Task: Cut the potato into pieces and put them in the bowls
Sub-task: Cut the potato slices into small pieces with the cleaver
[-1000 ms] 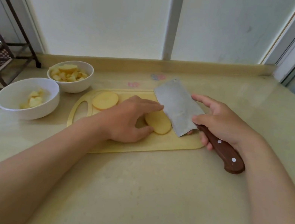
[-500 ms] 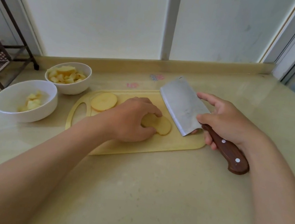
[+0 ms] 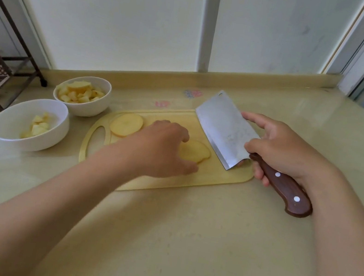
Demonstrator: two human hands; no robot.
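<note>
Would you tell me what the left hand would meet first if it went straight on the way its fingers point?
Its fingers are at the potato slice; beyond it, the left hand would probably meet the cleaver blade in the right hand, though the blade's height is unclear.

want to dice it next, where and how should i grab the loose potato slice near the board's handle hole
Take the loose slice by its rim, pinching opposite edges from above with the left hand once it frees the middle slice. It lies flat and thin on the cutting board, so there's no side face to wrap; its far and left edges look clear.
</note>
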